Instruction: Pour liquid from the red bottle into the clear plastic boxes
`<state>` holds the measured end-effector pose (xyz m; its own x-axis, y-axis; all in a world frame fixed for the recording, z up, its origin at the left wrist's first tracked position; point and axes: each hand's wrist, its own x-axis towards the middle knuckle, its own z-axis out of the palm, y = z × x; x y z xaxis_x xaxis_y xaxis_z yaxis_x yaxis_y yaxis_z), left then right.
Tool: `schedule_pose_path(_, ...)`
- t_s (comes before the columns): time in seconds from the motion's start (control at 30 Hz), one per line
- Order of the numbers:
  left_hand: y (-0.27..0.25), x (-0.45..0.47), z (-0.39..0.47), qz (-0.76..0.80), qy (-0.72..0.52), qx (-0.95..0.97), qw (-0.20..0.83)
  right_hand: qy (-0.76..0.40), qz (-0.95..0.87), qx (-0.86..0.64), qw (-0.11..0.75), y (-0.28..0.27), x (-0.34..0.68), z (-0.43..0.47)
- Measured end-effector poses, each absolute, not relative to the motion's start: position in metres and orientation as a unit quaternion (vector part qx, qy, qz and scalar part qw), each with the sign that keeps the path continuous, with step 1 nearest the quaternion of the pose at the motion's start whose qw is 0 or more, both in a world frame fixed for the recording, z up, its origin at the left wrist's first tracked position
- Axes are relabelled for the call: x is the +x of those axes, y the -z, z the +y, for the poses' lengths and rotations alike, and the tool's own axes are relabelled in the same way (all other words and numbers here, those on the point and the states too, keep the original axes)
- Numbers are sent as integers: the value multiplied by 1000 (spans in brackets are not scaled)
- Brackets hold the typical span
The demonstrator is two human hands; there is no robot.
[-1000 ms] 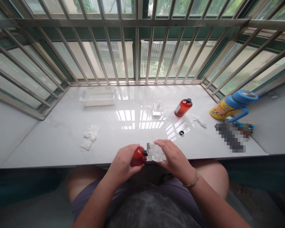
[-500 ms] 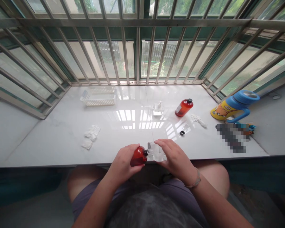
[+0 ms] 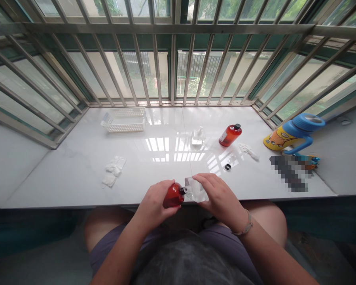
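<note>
My left hand [image 3: 156,202] is wrapped round a red-amber bottle [image 3: 174,195] tipped on its side, its black neck pointing right. In my right hand [image 3: 218,196] is a clear, square glass bottle [image 3: 195,190], also lying sideways with its mouth to the left. The two necks meet end to end above the counter's front edge; whether liquid passes between them I cannot make out. A small black cap [image 3: 228,167] lies on the counter beyond my right hand. My palms hide parts of both bottles.
On the white counter [image 3: 77,174] stand a white basket [image 3: 123,120], a clear glass bottle [image 3: 198,137], another red bottle [image 3: 230,135] and a blue-yellow flask [image 3: 293,132]. Crumpled tissues [image 3: 115,166] lie left, another tissue [image 3: 248,151] right. Metal bars [image 3: 172,71] close off the back.
</note>
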<state>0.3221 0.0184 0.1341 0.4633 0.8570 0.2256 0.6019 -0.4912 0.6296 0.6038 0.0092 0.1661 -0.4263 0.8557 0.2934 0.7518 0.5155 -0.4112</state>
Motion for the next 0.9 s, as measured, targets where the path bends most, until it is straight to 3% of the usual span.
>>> schedule_pose_path(0.9,-135,320,18,450,-276,812,246,-104,-845,-472,226,-173,603,13)
